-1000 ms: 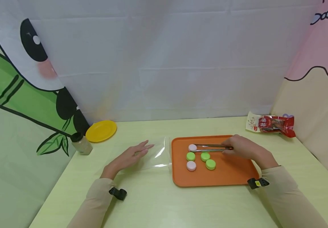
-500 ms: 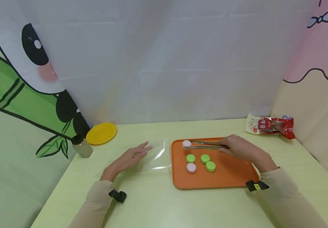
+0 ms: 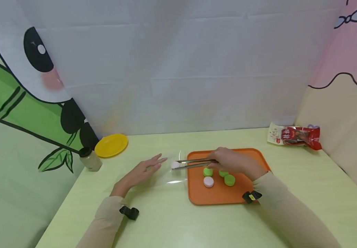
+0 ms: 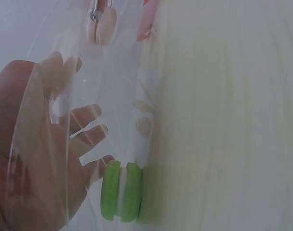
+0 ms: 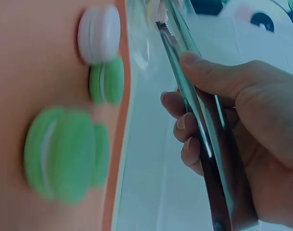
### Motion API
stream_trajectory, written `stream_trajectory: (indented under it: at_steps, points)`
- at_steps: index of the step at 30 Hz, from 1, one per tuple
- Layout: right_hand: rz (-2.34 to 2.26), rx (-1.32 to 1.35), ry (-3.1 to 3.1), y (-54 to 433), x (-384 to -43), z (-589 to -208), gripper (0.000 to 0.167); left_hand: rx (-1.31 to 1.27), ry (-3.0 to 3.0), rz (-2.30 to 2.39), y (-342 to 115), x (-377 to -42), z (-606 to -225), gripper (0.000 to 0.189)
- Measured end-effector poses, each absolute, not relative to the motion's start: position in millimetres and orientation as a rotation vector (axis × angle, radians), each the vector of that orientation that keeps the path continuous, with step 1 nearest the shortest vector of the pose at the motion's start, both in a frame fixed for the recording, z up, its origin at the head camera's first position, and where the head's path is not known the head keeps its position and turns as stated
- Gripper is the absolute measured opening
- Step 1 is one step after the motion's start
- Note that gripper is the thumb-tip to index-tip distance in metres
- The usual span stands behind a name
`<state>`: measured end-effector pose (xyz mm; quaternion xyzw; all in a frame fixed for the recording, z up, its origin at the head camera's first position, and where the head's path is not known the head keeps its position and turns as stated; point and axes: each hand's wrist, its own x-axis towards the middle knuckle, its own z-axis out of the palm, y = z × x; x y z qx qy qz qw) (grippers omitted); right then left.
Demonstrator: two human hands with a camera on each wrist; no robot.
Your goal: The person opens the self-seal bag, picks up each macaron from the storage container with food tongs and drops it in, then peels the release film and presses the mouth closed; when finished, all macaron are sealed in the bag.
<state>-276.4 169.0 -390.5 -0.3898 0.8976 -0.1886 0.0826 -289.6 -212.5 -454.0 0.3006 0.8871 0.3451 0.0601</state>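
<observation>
Tongs (image 5: 213, 187), gripped by right hand (image 3: 235, 161): pink macaron (image 3: 175, 165) in the tips, now beyond the left edge of the tray (image 3: 218, 196), at clear bag (image 3: 172, 177); transfer midway, I judge. Left hand (image 3: 142, 172): fingers extended, by bag.

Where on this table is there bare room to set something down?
The near table in front of the orange tray, between the two sleeves, is bare. So is the back strip between the yellow plate and the red snack packet. Crowded: around the clear bag with left hand and tongs, and among the tray's macarons.
</observation>
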Motion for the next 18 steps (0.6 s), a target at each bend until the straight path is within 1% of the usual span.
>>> stream_trajectory:
  at_steps: [5,9,15,18]
  points:
    - [-0.506,-1.146,2.660,132.2,-278.6,-390.5,0.015,0.932,2.689,1.050,-212.2,-289.5,-453.2,0.046]
    - [-0.471,-1.250,2.659,109.0,-285.9,-394.2,0.018,0.933,2.680,1.067,-211.1,-288.7,-451.2,0.045]
    - [-0.446,-1.348,2.658,89.3,-300.1,-400.1,0.026,0.933,2.676,1.069,-209.5,-288.5,-450.8,0.044]
    - [-0.390,-1.346,2.667,80.7,-306.1,-402.4,0.021,0.934,2.684,1.068,-210.1,-288.6,-451.6,0.044]
